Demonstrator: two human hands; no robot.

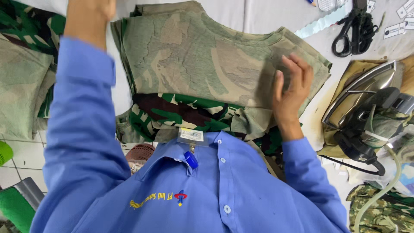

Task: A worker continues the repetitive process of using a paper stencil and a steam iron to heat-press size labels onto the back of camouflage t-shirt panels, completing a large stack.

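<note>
A camouflage garment (194, 60), turned inside out and faded looking, lies folded on the white table (263, 15) in front of me. A darker green and brown part of it (181, 114) hangs near my chest. My right hand (291, 90) rests flat on the garment's right side with its fingers spread. My left hand (90, 17) reaches to the top left, by the garment's far left edge. The frame cuts off its fingers, so whether it grips the cloth stays hidden. Both arms wear blue sleeves.
A steam iron (362, 108) with a hose lies on a stained pad at the right. Black scissors (353, 30) and small paper tags (394, 29) sit at the top right. More camouflage pieces (21, 82) pile up at the left. A reddish basket (140, 152) shows below the table edge.
</note>
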